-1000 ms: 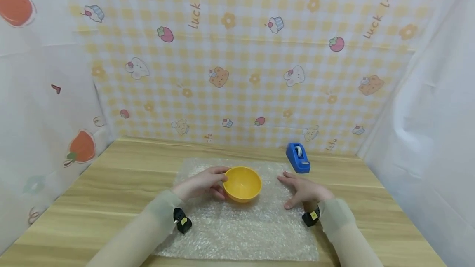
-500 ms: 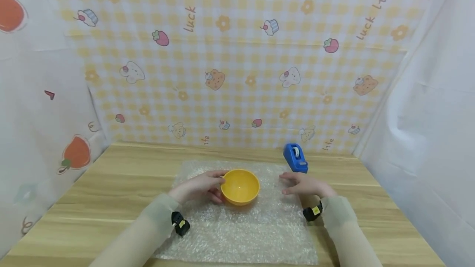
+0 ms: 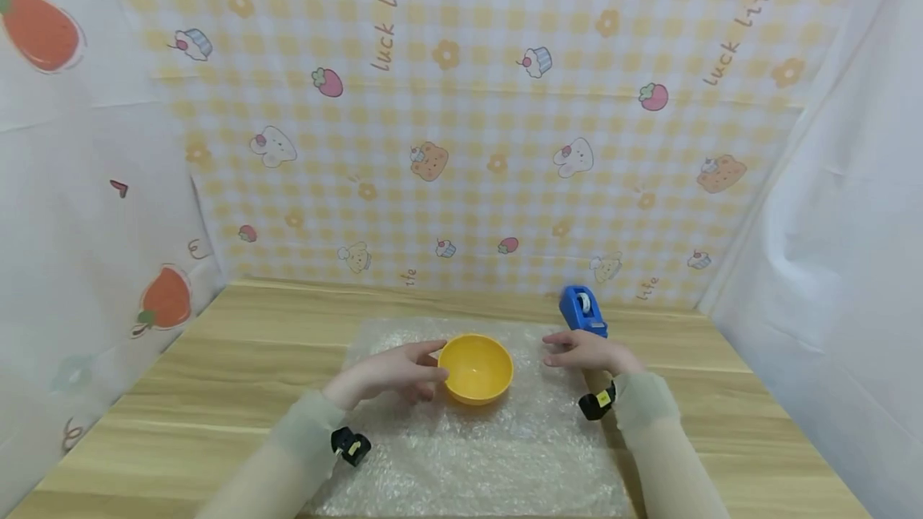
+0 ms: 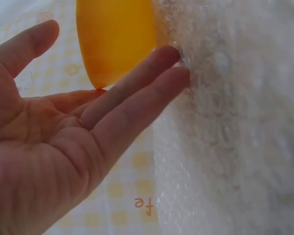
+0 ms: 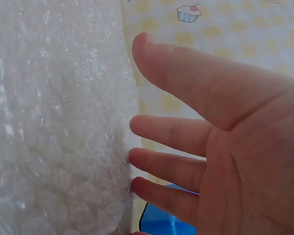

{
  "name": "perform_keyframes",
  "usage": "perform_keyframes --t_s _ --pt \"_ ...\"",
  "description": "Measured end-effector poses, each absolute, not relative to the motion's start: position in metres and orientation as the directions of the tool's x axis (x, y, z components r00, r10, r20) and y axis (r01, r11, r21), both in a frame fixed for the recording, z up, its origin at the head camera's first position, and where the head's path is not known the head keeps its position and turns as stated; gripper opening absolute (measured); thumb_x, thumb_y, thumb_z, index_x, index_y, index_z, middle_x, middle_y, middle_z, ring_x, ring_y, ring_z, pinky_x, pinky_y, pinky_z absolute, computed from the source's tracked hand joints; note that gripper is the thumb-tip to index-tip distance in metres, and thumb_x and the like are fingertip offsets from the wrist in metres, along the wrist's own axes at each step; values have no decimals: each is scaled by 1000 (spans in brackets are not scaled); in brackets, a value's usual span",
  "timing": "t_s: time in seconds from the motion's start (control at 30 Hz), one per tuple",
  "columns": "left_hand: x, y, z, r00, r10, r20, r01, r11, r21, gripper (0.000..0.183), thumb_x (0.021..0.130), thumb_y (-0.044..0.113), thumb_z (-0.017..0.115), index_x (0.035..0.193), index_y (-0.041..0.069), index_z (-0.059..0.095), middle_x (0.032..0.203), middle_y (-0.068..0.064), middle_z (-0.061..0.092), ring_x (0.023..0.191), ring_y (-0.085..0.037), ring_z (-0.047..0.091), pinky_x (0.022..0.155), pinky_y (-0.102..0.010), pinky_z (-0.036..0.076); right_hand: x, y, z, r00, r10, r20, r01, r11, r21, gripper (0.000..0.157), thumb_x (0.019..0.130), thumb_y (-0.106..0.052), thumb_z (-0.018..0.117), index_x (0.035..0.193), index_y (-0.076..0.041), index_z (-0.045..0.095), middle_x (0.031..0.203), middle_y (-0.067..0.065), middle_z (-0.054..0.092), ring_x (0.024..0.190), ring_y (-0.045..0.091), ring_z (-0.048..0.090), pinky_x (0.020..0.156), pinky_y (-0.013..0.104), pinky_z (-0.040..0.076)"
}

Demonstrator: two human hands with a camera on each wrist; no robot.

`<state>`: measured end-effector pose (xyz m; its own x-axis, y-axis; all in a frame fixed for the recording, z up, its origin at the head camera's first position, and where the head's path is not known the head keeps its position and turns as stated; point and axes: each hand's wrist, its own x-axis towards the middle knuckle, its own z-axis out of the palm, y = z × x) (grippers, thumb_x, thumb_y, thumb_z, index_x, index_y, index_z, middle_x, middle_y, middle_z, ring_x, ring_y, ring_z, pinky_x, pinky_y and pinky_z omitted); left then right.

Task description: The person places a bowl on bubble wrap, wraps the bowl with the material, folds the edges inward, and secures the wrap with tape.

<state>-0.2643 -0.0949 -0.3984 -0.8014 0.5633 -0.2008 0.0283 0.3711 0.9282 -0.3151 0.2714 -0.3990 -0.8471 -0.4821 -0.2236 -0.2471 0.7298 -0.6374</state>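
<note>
A yellow bowl [image 3: 476, 371] stands upright on a sheet of bubble wrap [image 3: 534, 455] in the middle of the table. My left hand [image 3: 392, 371] is at the bowl's left side, fingers extended. In the left wrist view the thumb stands away from the bowl [image 4: 115, 39], one finger lies at its rim, and two fingertips reach the bubble wrap [image 4: 225, 122]. My right hand [image 3: 587, 351] hovers by the right edge of the wrap, holding nothing. Its fingers are straight and spread in the right wrist view, with the tips close to the wrap [image 5: 59, 122].
A blue tape dispenser [image 3: 582, 311] with a roll in it stands behind my right hand, partly covered by it. The wooden table [image 3: 238, 359] is enclosed by a checked cloth [image 3: 461, 118] at the back and white cloth at both sides.
My left thumb and fingers have loosened from the bowl's left rim. The right hand has risen slightly and moved nearer the tape dispenser. The bowl stays on the wrap.
</note>
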Motion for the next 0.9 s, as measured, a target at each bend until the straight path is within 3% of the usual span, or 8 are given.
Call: perform_keyframes --t_s 0.37,0.63,0.9 --pt "-260 -94 -401 -802 563 -200 76 428 900 96 80 17 78 155 8 18 121 -20 60 83 -23 65 68 -40 56 -310 266 -405 -907 -398 -142 -225 739 -635 54 93 -38 63 133 -3 57 134 19 55 125 42 48 99 57 42" --pt "-266 -88 -400 -818 559 -139 186 485 854 102 74 24 85 154 11 23 121 -17 61 107 -29 60 82 -44 54 -315 266 -405 -962 -249 -112 -132 783 -608 66 92 -43 63 138 2 49 138 21 51 126 40 47 100 57 41" --pt "-267 -83 -402 -840 529 -120 221 537 814 103 73 30 85 154 12 23 111 -10 66 93 -20 63 80 -40 53 -319 260 -406 -968 -241 -65 -150 769 -622 69 93 -39 63 141 6 43 141 25 46 130 43 41 103 58 37"
